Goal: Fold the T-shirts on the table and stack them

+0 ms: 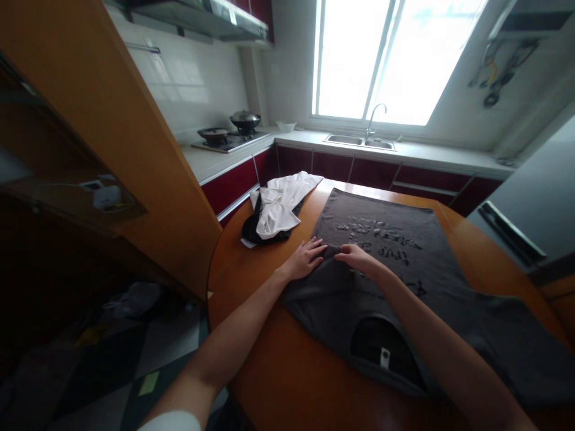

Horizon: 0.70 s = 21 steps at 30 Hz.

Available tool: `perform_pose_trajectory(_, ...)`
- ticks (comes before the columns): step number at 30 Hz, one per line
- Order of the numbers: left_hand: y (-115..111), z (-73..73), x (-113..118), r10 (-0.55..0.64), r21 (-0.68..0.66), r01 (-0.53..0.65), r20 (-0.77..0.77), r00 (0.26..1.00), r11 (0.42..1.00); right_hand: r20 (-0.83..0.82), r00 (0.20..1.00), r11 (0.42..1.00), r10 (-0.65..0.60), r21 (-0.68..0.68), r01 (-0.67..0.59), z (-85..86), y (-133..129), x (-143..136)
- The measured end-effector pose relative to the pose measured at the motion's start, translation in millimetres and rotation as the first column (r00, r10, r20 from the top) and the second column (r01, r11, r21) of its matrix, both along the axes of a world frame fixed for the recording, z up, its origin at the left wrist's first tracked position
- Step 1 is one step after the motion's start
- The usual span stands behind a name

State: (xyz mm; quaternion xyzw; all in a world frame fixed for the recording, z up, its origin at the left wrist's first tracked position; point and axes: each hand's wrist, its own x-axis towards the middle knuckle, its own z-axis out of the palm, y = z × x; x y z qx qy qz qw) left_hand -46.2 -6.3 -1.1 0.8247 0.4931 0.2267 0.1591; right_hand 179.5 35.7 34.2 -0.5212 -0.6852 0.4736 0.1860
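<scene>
Your table (245,281) carries the shirt (438,269) across its middle and right; clothes (279,206) lie heaped far left, near it. Your left hand (306,260) lies splayed on the shirt's left side; your right hand (354,258) pinches its fabric just beside.

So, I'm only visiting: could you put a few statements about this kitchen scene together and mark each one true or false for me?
1. The left hand and right hand both touch the grey shirt. True.
2. The left hand is clenched in a fist. False: its fingers are extended.
3. The shirt's neck opening faces the window. False: it is at the near end, toward the person.
4. A white garment lies on the table. True.
5. The lidded wok stands in the sink. False: it is on the stove.
</scene>
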Motion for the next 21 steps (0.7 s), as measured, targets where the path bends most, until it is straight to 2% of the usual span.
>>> perform_pose_trajectory(3,-1,1.6,1,0.009,0.022,-0.01,0.02,1.0,1.0,-0.131,0.991,0.999,-0.036,-0.04,0.031,10.4,-8,-1)
perform_pose_trajectory(6,-1,-0.9,1,0.001,-0.003,-0.001,0.003,1.0,1.0,-0.144,0.99,0.983,-0.005,-0.18,-0.021,10.8,-16,2)
perform_pose_trajectory(8,0,-3.1,0,-0.008,-0.021,0.007,-0.016,1.0,1.0,-0.111,0.994,0.979,-0.018,-0.203,-0.004,6.4,-20,4)
perform_pose_trajectory(11,2,-3.3,-1,-0.004,0.006,0.004,-0.002,1.0,1.0,-0.047,0.989,0.987,-0.141,-0.082,0.137,-0.3,-20,6)
perform_pose_trajectory(13,2,-0.5,-1,0.002,0.05,-0.003,0.022,1.0,0.999,-0.065,0.981,0.983,-0.182,0.005,0.183,-2.0,-17,7)
perform_pose_trajectory(17,-4,7.2,1,-0.033,0.089,0.034,-0.008,0.999,0.995,-0.134,0.98,0.986,-0.144,0.066,0.154,-4.1,-12,6)
perform_pose_trajectory(21,-12,9.1,7,-0.054,-0.014,0.052,-0.134,0.989,0.999,-0.072,0.99,0.976,-0.124,0.169,0.134,-18.1,-17,6)
